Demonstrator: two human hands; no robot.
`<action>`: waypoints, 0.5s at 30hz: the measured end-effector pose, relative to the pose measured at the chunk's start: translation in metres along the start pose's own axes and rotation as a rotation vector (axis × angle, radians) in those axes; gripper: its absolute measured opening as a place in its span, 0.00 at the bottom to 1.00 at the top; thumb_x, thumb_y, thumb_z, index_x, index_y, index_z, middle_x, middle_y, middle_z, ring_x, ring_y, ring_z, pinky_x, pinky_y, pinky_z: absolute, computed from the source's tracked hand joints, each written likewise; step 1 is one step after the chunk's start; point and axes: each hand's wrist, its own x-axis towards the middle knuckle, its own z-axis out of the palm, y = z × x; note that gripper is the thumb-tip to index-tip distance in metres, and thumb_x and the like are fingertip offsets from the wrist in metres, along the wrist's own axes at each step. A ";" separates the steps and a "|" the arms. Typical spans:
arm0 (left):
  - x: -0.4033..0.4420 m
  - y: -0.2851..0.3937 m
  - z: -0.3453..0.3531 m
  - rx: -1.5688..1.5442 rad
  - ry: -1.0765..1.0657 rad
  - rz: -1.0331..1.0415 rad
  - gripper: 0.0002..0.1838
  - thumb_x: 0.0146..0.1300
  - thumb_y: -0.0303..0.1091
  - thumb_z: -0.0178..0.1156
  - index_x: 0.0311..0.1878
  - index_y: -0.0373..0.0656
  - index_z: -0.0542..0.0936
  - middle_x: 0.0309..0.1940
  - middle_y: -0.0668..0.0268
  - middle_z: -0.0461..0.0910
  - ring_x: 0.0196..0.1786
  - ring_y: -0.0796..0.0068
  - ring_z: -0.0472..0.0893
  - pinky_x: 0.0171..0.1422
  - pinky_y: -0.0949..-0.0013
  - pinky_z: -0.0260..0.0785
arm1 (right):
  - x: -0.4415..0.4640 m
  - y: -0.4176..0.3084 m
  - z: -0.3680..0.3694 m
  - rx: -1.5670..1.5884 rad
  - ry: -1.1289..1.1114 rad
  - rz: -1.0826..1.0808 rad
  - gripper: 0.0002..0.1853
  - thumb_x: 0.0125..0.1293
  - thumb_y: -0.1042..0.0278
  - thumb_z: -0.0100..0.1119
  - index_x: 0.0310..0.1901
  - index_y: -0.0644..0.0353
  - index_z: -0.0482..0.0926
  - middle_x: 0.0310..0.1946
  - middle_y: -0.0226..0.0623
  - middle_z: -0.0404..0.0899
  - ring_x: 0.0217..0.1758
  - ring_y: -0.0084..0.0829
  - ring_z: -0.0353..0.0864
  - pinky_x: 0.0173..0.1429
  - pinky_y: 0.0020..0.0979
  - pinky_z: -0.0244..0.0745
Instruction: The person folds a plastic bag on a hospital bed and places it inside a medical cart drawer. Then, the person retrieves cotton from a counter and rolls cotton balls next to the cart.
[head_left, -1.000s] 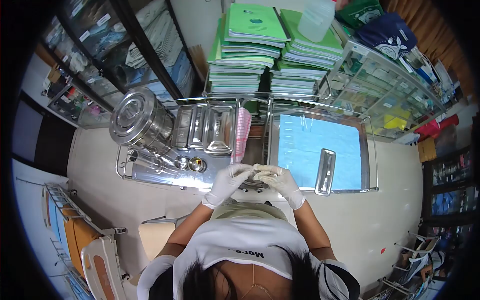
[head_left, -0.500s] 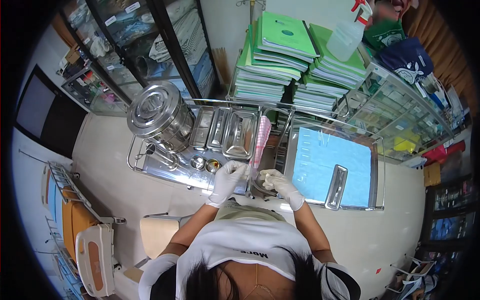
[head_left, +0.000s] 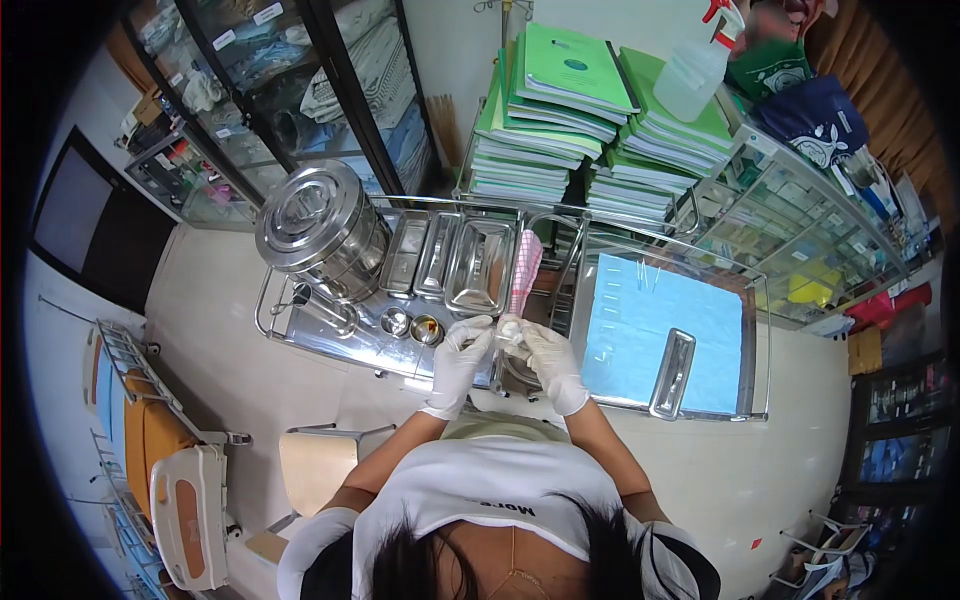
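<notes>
Both my hands wear white gloves and face each other above the front edge of the steel trolley (head_left: 340, 347). The fingers of my left hand (head_left: 461, 358) are curled into a pinch; whatever lies between them is too small to make out. My right hand (head_left: 550, 362) is closed, with a small whitish thing (head_left: 511, 331) at its fingertips that blends with the glove. Just left of my left hand stand two small steel cups (head_left: 395, 321), one with brownish-yellow contents. Beyond my fingers lies a red-and-white checked cloth (head_left: 526, 265).
A large steel drum (head_left: 320, 230) and lidded steel trays (head_left: 480, 268) stand on the left trolley. At right, a blue sheet (head_left: 650, 330) bears small clear items and a steel tray (head_left: 673, 374). Green book stacks (head_left: 570, 80) and a spray bottle (head_left: 690, 80) stand behind. A chair (head_left: 318, 470) is at lower left.
My right hand has moved left and slightly up, closer to my left hand, and a whitish thing shows at its fingertips. My left hand has shifted slightly and turned more upright.
</notes>
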 end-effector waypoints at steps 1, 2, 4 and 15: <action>-0.001 0.000 0.001 0.001 0.002 0.001 0.03 0.58 0.24 0.61 0.30 0.35 0.80 0.47 0.61 0.79 0.47 0.73 0.76 0.54 0.74 0.66 | 0.000 0.004 0.002 0.000 -0.003 0.001 0.16 0.65 0.81 0.53 0.54 0.71 0.73 0.41 0.43 0.80 0.37 0.30 0.81 0.49 0.24 0.80; -0.001 0.001 0.003 0.022 0.031 0.034 0.03 0.58 0.24 0.61 0.30 0.35 0.80 0.46 0.60 0.79 0.47 0.72 0.76 0.54 0.74 0.66 | 0.000 0.011 0.002 -0.026 -0.016 -0.008 0.15 0.64 0.81 0.54 0.53 0.72 0.73 0.40 0.42 0.80 0.37 0.29 0.81 0.48 0.23 0.80; -0.003 0.003 0.007 0.065 0.090 0.100 0.03 0.57 0.24 0.61 0.30 0.35 0.80 0.45 0.60 0.78 0.47 0.72 0.75 0.54 0.74 0.66 | -0.001 0.024 0.000 -0.078 -0.045 -0.026 0.15 0.64 0.80 0.55 0.52 0.72 0.74 0.39 0.42 0.80 0.36 0.27 0.80 0.45 0.23 0.80; -0.018 0.005 0.003 0.239 0.123 0.233 0.01 0.53 0.21 0.60 0.29 0.34 0.78 0.42 0.60 0.73 0.45 0.68 0.74 0.54 0.71 0.66 | -0.012 0.032 0.009 -0.290 0.078 0.008 0.11 0.59 0.79 0.61 0.44 0.70 0.79 0.31 0.37 0.80 0.29 0.21 0.75 0.32 0.18 0.71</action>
